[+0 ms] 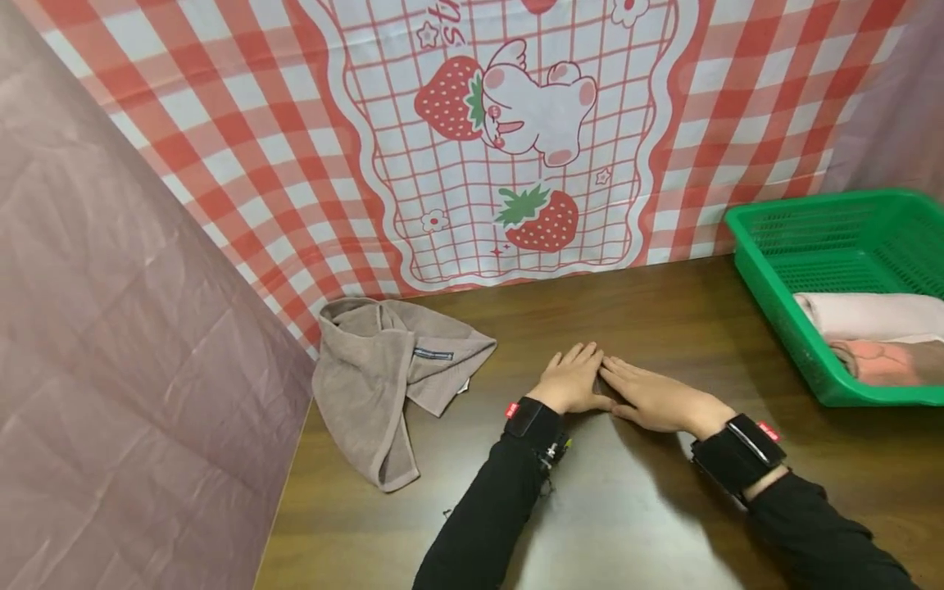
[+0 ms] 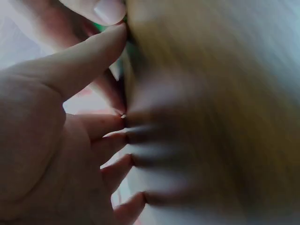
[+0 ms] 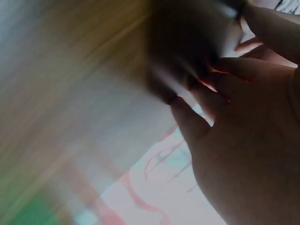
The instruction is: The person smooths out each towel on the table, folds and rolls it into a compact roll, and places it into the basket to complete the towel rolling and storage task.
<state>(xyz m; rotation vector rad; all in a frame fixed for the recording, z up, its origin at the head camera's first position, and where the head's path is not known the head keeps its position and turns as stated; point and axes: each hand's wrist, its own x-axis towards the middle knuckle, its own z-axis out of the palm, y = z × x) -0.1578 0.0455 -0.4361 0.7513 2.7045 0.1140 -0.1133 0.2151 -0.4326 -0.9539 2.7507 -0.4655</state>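
Observation:
Both hands rest with their fingertips on the wooden table (image 1: 627, 500), close together. In the head view the left hand (image 1: 572, 383) has its fingers extended forward, and its thumb meets the thumb of the right hand (image 1: 659, 397). Neither one holds anything. The left wrist view shows the left fingers (image 2: 112, 171) spread, tips against the tabletop. Straight fingers of the right hand (image 3: 248, 126) also reach the surface in the right wrist view. To the left of the hands lies a crumpled grey-brown towel (image 1: 369, 369) with a small dark label.
At the right stands a green plastic basket (image 1: 782, 328) with a rolled white towel (image 1: 878, 315) and a rolled pink-and-brown one (image 1: 885, 362) inside. A red-checked strawberry cloth (image 1: 295, 147) hangs behind the table. A plain pinkish cloth (image 1: 133, 328) borders the left side.

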